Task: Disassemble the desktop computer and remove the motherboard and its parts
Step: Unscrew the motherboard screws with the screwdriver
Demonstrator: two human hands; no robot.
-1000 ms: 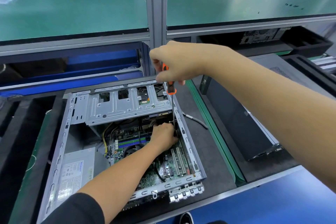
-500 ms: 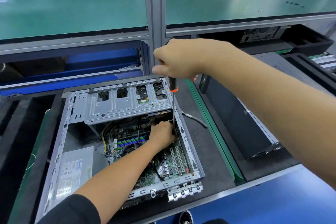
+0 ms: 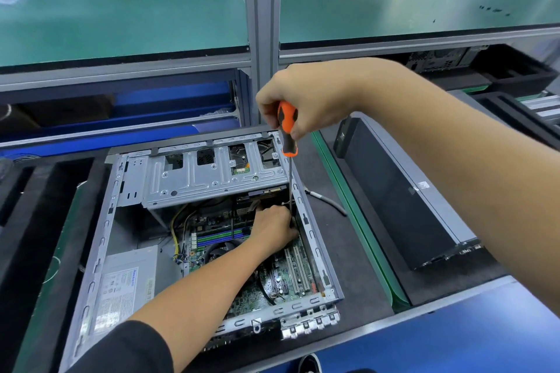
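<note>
The open grey steel desktop computer case [image 3: 194, 239] lies on its side on a black foam mat, and every place below is given from it. Inside it, toward its right wall, sits the green motherboard [image 3: 272, 278] with its white expansion slots, not yet lifted out. A grey boxed power supply [image 3: 127, 291] fills the case's near left corner, and a perforated silver drive cage [image 3: 212, 172] spans its far end.

The right hand [image 3: 306, 100] is above the case's far right corner, its fingers curled around the orange and black handle of a long screwdriver [image 3: 288, 130]. The thin shaft runs almost straight down along the inside of the right wall. The left hand [image 3: 272, 230] is down in the case just under the drive cage, fingers bent at the foot of the shaft. Whether it pinches the tip, a screw or a cable I cannot tell, because the fingertips are hidden.

The step in hand looks like loosening 1 screw at the board's far right edge, so the task seems to be at an early stage: cables, memory and cooler appear to be in place. The next move probably calls for keeping the shaft upright and pressed into the screw head while turning, with the left hand steadying the tip and ready to catch the screw before it drops among the components.

Right of the case, a black and grey side panel [image 3: 403, 200] rests on the mat.
</note>
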